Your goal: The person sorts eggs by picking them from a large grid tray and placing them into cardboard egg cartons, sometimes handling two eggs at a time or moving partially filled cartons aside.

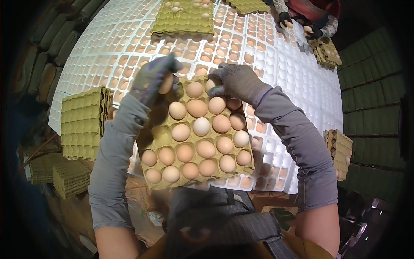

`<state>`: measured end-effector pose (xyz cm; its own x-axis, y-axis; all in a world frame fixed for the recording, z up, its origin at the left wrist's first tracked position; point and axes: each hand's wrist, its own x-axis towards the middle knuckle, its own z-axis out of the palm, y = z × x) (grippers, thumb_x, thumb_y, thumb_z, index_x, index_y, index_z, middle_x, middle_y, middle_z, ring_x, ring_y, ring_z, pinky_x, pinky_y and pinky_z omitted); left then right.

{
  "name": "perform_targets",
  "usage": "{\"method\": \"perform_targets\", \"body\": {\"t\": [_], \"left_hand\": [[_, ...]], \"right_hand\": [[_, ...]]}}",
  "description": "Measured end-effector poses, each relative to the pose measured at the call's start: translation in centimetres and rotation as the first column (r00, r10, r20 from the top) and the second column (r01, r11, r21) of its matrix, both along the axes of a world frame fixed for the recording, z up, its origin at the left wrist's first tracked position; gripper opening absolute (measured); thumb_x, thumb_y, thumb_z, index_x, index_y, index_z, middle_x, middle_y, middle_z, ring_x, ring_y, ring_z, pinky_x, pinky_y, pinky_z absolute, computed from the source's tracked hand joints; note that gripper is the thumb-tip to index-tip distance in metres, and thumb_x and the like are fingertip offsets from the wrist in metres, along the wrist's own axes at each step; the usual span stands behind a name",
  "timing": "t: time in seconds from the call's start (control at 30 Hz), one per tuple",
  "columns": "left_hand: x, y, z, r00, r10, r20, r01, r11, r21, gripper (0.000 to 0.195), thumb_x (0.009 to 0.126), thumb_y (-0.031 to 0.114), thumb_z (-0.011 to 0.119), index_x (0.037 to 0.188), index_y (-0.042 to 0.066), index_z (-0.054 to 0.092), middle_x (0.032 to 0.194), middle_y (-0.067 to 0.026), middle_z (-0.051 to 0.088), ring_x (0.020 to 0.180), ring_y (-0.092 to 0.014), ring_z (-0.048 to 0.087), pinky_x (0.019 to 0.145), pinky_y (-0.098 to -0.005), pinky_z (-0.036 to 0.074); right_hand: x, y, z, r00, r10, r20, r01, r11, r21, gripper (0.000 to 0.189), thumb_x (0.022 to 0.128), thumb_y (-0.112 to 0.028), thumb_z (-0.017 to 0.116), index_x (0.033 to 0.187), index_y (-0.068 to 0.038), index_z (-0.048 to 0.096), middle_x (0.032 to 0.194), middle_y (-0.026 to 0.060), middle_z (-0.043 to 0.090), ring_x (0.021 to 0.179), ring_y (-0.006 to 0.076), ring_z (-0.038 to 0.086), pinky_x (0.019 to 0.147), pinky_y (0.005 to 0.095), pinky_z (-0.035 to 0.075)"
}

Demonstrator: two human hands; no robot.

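Observation:
A yellowish pulp egg tray [161,137] lies before me, tilted a little, with brown and pale eggs in most of its cups. My left hand [154,79], in a grey glove, holds a brown egg [166,83] above the tray's far left corner. At the tray's far edge, the gloved fingers of my right hand [237,79] close around another egg [212,85]; whether it still rests in its cup is hard to tell. Under and beyond the pulp tray spread white plastic egg trays [284,94], many of their cells filled with eggs.
Pulp trays [81,124] stand at the left, with more stacks [69,176] below. Another pulp tray [182,22] with several eggs lies at the far side. A co-worker's dark-gloved hands [284,19] hold eggs at far right, near an egg-filled tray [325,53]. Green crates [372,97] line the right.

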<state>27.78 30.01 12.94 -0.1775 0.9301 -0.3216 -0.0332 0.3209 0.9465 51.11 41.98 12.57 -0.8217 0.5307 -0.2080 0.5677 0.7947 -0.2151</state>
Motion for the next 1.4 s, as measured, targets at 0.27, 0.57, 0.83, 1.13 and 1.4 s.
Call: {"method": "perform_targets", "body": {"t": [0.27, 0.57, 0.83, 1.13, 1.4], "left_hand": [[3.2, 1.3, -2.4, 0.462, -0.213, -0.861, 0.336, 0.940, -0.052, 0.048, 0.085, 0.043, 0.074, 0.114, 0.005, 0.070, 0.095, -0.0122, 0.073, 0.088, -0.025, 0.068, 0.082, -0.0364, 0.054], [-3.4, -2.8, -0.1, 0.879, -0.268, -0.396, 0.398, 0.869, 0.295, 0.028, 0.097, 0.020, 0.056, 0.121, 0.009, 0.066, 0.115, -0.0085, 0.065, 0.097, -0.022, 0.067, 0.085, -0.0335, 0.054], [2.5, -5.3, 0.0, 0.044, -0.191, -0.981, 0.416, 0.896, -0.156, 0.036, 0.075, 0.020, 0.081, 0.110, 0.014, 0.070, 0.138, -0.0124, 0.051, 0.116, -0.034, 0.057, 0.092, -0.0420, 0.054], [17.3, -12.6, 4.2, 0.776, -0.264, -0.573, 0.500, 0.811, 0.304, 0.050, 0.074, 0.036, 0.086, 0.112, 0.008, 0.072, 0.134, -0.0202, 0.054, 0.118, -0.030, 0.061, 0.095, -0.0410, 0.052], [38.5, -9.4, -10.9, 0.376, -0.339, -0.862, 0.565, 0.822, -0.077, 0.051, 0.074, 0.030, 0.085, 0.118, 0.012, 0.067, 0.136, -0.0182, 0.052, 0.112, -0.038, 0.060, 0.092, -0.0460, 0.053]], "right_hand": [[5.9, -0.4, 3.2, 0.679, -0.635, -0.368, -0.075, 0.438, -0.896, 0.032, 0.085, -0.025, 0.073, 0.111, -0.007, 0.067, 0.116, 0.0018, 0.063, 0.097, 0.0147, 0.062, 0.082, 0.0295, 0.054], [7.7, -3.7, -0.6, 0.976, -0.001, -0.218, 0.029, 0.991, 0.127, 0.042, 0.081, -0.041, 0.077, 0.113, -0.014, 0.070, 0.137, 0.0093, 0.054, 0.112, 0.0308, 0.063, 0.091, 0.0396, 0.053], [15.9, -7.4, -1.0, 0.377, -0.899, -0.224, -0.092, 0.205, -0.975, 0.079, 0.097, -0.074, 0.031, 0.132, -0.007, 0.055, 0.106, 0.0080, 0.065, 0.075, 0.0162, 0.064, 0.060, 0.0266, 0.051], [35.4, -15.1, -2.8, 0.191, -0.950, -0.247, 0.491, 0.310, -0.814, 0.053, 0.096, -0.049, 0.062, 0.122, -0.004, 0.064, 0.104, 0.0078, 0.067, 0.081, 0.0146, 0.065, 0.073, 0.0268, 0.054], [42.0, -19.6, -14.2, 0.783, -0.538, -0.311, 0.600, 0.785, 0.153, 0.036, 0.084, -0.029, 0.074, 0.118, -0.018, 0.067, 0.130, 0.0082, 0.054, 0.095, 0.0264, 0.063, 0.072, 0.0365, 0.057]]}}
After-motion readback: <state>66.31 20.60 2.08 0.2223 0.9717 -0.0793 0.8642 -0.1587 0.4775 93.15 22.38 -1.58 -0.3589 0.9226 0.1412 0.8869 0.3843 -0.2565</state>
